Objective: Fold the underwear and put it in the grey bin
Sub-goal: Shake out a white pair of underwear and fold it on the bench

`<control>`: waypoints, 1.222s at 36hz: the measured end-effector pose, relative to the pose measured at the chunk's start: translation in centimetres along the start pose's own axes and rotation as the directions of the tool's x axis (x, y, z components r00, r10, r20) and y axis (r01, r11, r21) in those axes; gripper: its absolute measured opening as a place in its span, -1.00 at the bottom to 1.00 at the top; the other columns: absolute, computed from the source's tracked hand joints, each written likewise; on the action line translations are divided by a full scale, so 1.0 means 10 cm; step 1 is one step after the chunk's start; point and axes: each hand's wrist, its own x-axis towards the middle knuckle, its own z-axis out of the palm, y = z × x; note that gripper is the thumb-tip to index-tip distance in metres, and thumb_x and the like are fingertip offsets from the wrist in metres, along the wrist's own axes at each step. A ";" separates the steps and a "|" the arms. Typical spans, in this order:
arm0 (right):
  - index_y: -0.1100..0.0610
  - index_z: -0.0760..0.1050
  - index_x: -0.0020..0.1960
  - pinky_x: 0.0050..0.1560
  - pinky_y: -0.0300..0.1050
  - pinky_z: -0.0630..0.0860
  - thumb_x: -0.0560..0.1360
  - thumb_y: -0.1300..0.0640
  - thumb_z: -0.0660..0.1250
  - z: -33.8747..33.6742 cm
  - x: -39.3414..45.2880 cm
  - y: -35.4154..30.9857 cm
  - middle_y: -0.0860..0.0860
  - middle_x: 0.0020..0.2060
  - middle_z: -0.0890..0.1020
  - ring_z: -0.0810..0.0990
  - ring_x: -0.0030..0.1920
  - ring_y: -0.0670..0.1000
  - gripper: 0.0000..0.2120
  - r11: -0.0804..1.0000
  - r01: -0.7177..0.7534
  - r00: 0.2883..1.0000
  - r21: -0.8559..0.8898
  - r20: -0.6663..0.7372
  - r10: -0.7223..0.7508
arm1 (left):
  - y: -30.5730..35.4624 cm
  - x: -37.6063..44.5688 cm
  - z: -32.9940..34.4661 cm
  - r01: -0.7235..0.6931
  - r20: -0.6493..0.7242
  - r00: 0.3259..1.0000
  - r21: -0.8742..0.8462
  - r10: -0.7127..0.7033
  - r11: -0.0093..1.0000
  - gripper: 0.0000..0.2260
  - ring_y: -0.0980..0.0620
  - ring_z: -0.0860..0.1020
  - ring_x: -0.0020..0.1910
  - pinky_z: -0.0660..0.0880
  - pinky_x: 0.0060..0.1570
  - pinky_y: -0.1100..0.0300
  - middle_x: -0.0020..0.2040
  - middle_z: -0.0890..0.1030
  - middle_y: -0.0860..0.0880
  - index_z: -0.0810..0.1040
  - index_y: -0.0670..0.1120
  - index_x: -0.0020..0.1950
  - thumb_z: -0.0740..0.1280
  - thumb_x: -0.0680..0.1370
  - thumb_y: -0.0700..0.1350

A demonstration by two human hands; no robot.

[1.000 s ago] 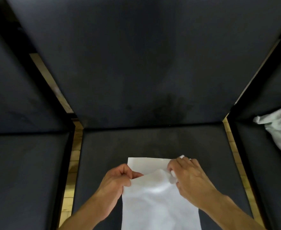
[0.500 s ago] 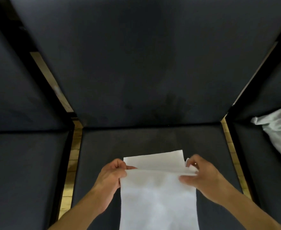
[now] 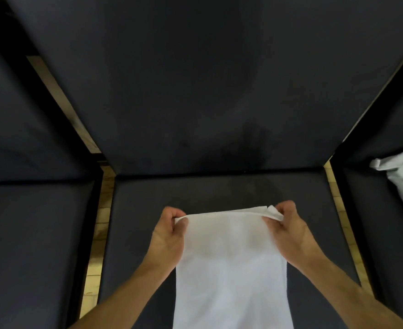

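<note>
Head view: near end of the white cloth underwear point(image 3: 231, 269) runs off the bottom edge of the frame, so its full length and shape can't be made out. Both forearms are cut off at the bottom too. Fingertips on both sides are tucked behind or under the fabric, only knuckles and thumbs show. A pile of white fabric point(image 3: 402, 179) at the far right is clipped by the frame edge; can't tell what it is. Grey bin: can't tell which of the dark surfaces, if any, is it.

Underwear reads as a plain white, smooth strip, roughly rectangular, narrow side to side and long near to far. Far edge is doubled, a second layer shows just behind the top edge. Far-right corner is crumpled into a small bunch. Slightly translucent near the far end, with darker shading showing through.

Left hand point(image 3: 169, 236) is clenched on the far-left corner, fingers point(image 3: 172, 213) curled over the edge. Right hand point(image 3: 288, 229) is clenched on the far-right corner, pinching the bunched fabric. Far edge is stretched between the two hands.

Cloth sits centre-near, over the dark grey fabric-covered bench point(image 3: 148, 198). Dark panels rise on the far side and to both sides, with strips of tan wooden floor point(image 3: 100, 233) showing in the gaps.
</note>
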 end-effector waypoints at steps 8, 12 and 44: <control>0.08 0.27 0.05 -0.35 -0.14 0.51 0.58 0.02 0.22 0.03 0.07 -0.04 0.00 -0.23 0.51 0.54 -0.27 -0.03 -0.83 0.998 -0.066 0.998 -0.016 -0.005 0.066 | 0.01 0.03 0.09 -0.034 -0.109 0.993 0.118 0.047 0.992 -0.97 0.02 0.50 -0.28 0.46 -0.34 0.22 -0.25 0.51 -0.02 0.38 -0.05 -0.03 0.22 0.60 -0.13; 0.07 0.22 0.33 -0.08 -0.15 0.51 0.53 0.08 0.32 0.02 -0.03 -0.15 0.07 0.15 0.48 0.54 0.03 0.03 -0.56 0.997 -0.068 0.993 0.022 -0.096 0.070 | 0.11 -0.13 0.12 -0.158 -0.222 0.940 0.394 0.261 0.905 -0.65 -0.02 0.52 0.02 0.56 -0.07 0.14 0.14 0.47 -0.09 0.38 -0.12 0.20 0.42 0.48 -0.15; 0.02 -0.08 0.54 0.39 -0.07 0.19 0.55 0.13 0.24 0.41 -0.43 -0.28 -0.02 0.45 0.21 0.21 0.43 0.03 -0.31 0.805 0.438 0.899 -0.401 0.203 -0.388 | -0.10 -0.55 -0.03 0.115 0.057 0.972 0.734 -0.229 0.669 -0.70 0.02 0.49 0.10 0.37 0.20 0.05 0.00 0.51 0.08 0.38 0.03 0.03 0.37 0.44 0.12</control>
